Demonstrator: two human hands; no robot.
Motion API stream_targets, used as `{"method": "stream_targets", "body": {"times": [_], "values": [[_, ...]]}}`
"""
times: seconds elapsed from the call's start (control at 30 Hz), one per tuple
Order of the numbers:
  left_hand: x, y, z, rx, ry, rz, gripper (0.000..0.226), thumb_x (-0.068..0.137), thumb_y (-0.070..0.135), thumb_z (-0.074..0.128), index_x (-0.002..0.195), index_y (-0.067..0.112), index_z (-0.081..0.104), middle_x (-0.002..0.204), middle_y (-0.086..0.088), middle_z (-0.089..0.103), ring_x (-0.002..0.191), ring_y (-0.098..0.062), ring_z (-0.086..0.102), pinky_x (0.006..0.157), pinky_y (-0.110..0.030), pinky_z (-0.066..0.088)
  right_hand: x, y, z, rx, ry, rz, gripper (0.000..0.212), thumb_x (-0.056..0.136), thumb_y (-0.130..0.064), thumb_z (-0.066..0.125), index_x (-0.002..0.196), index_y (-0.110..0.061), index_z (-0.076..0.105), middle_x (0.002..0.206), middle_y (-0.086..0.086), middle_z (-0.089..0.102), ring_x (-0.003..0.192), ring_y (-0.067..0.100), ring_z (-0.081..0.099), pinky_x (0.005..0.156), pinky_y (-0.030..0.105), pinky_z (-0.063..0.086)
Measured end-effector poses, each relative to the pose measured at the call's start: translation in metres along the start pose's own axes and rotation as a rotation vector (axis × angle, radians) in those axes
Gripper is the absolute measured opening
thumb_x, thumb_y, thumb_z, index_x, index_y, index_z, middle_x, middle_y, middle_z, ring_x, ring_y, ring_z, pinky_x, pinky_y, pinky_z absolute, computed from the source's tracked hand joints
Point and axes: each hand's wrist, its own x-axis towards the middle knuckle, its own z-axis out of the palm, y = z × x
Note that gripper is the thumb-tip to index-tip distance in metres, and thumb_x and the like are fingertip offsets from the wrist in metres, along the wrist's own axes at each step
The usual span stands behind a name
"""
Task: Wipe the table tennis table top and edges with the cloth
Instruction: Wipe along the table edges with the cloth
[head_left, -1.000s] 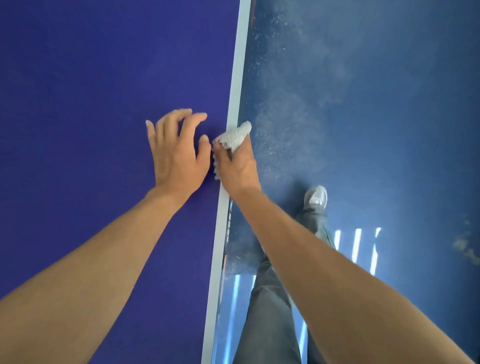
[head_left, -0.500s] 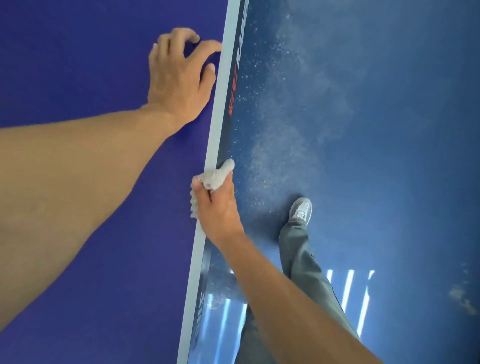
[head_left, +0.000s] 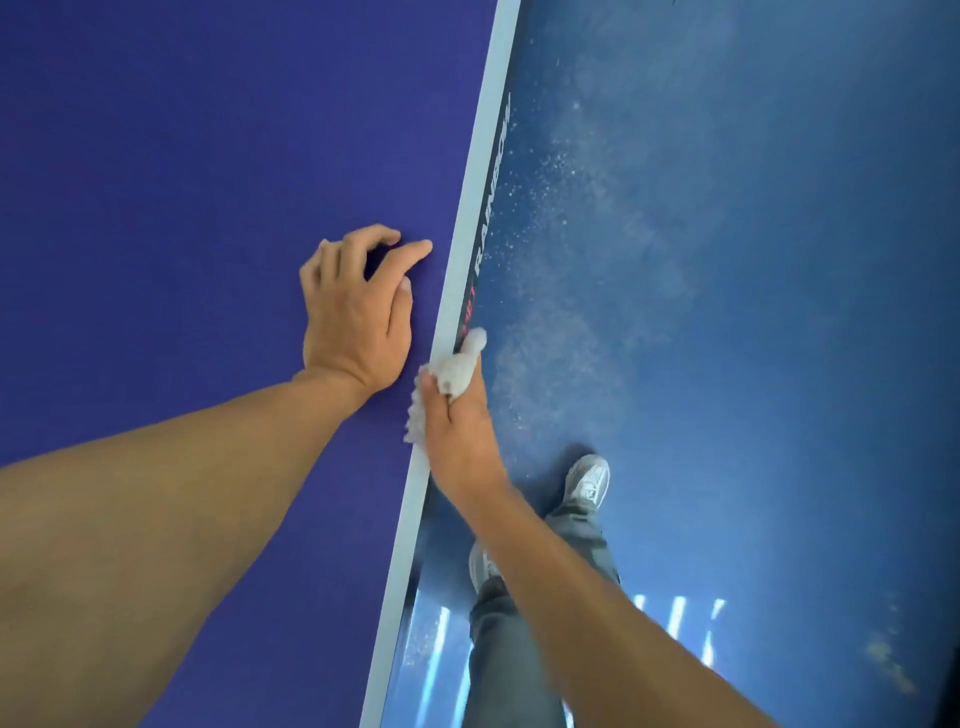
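As the right hand (head_left: 457, 431) pinches the bunched cloth (head_left: 457, 366) against the table edge (head_left: 478, 171) at centre frame, the left hand (head_left: 356, 317), loosely arched and holding nothing, rests on the table top (head_left: 182, 182) just beside it. The unwiped edge runs toward the upper right.

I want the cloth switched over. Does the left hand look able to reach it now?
Probably yes: the left hand rests on the table top just beside the cloth, which the right hand grips at the edge; nothing lies between them.
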Motion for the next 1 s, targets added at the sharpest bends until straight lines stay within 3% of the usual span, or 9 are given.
{"method": "stream_targets", "body": {"times": [0.1,0.17,0.23,0.3,0.37,0.5,0.6,0.7,1.0], "values": [[0.001,0.0,0.002,0.017,-0.021,-0.003,0.04,0.101,0.018,0.044,0.137,0.025,0.059,0.138,-0.006,0.053,0.119,-0.032,0.05,0.116,-0.056,0.029,-0.034,0.023,0.0,-0.106,-0.048,0.126,0.061,0.104,-0.037,0.053,0.157,-0.03,0.025,0.12,0.006,0.059,0.074,0.007,0.062,0.072,0.039,0.063],[0.003,-0.001,0.002,0.026,-0.029,-0.004,0.04,0.101,0.019,0.043,0.136,0.025,0.058,0.138,-0.006,0.052,0.118,-0.032,0.049,0.116,-0.056,0.028,-0.024,0.015,-0.003,-0.191,-0.07,0.141,0.07,0.104,-0.038,0.053,0.162,-0.027,0.015,0.138,0.008,0.054,0.081,0.007,0.066,0.077,0.043,0.063],[0.003,0.0,0.001,0.012,-0.048,-0.015,0.04,0.101,0.019,0.042,0.136,0.024,0.059,0.139,-0.007,0.052,0.121,-0.032,0.049,0.118,-0.056,0.026,0.0,-0.012,-0.008,-0.207,-0.072,0.083,0.069,0.107,-0.031,0.053,0.161,-0.018,0.013,0.138,0.016,0.052,0.087,0.012,0.065,0.078,0.042,0.062],[0.003,0.001,0.0,0.004,-0.054,-0.039,0.041,0.1,0.02,0.041,0.136,0.023,0.06,0.138,-0.008,0.053,0.126,-0.03,0.049,0.119,-0.056,0.025,0.038,-0.046,-0.013,-0.27,-0.038,0.02,0.067,0.108,-0.028,0.053,0.159,-0.009,0.013,0.145,0.024,0.05,0.102,0.02,0.056,0.095,0.055,0.056],[0.003,0.002,0.0,-0.003,-0.065,-0.04,0.041,0.1,0.022,0.041,0.136,0.022,0.06,0.138,-0.009,0.054,0.129,-0.029,0.049,0.121,-0.056,0.022,0.082,-0.085,-0.017,-0.396,0.016,-0.019,0.066,0.108,-0.033,0.051,0.159,-0.007,0.018,0.155,0.021,0.045,0.114,0.021,0.048,0.113,0.056,0.045],[0.003,0.0,0.0,-0.016,-0.084,-0.024,0.041,0.1,0.02,0.042,0.136,0.021,0.06,0.138,-0.011,0.054,0.131,-0.031,0.05,0.121,-0.056,0.019,0.179,-0.172,-0.024,-0.317,0.12,-0.032,0.039,0.108,-0.034,0.054,0.132,-0.002,0.05,0.111,0.014,0.07,0.083,0.022,0.071,0.075,0.036,0.063],[0.003,0.0,0.001,-0.003,-0.096,-0.016,0.04,0.1,0.021,0.04,0.137,0.024,0.055,0.138,-0.012,0.054,0.13,-0.033,0.049,0.121,-0.056,0.018,0.223,-0.211,-0.027,-0.382,0.179,-0.021,0.042,0.104,-0.041,0.06,0.125,-0.005,0.062,0.109,0.01,0.075,0.092,0.019,0.075,0.084,0.035,0.062],[0.004,-0.002,0.002,0.015,-0.115,-0.019,0.04,0.1,0.022,0.04,0.138,0.026,0.051,0.138,-0.012,0.054,0.129,-0.032,0.048,0.121,-0.056,0.019,0.214,-0.211,-0.023,-0.285,0.225,-0.067,0.02,0.104,-0.036,0.061,0.105,-0.016,0.057,0.085,-0.001,0.069,0.054,-0.004,0.065,0.052,0.015,0.051],[0.004,0.0,-0.001,0.015,-0.183,-0.057,0.042,0.099,0.025,0.038,0.139,0.026,0.049,0.137,-0.014,0.052,0.128,-0.034,0.048,0.122,-0.057,0.017,0.097,-0.122,-0.01,-0.244,0.065,0.143,0.04,0.104,-0.028,0.061,0.137,-0.015,0.041,0.107,0.014,0.066,0.073,0.015,0.068,0.058,0.028,0.057]]}}
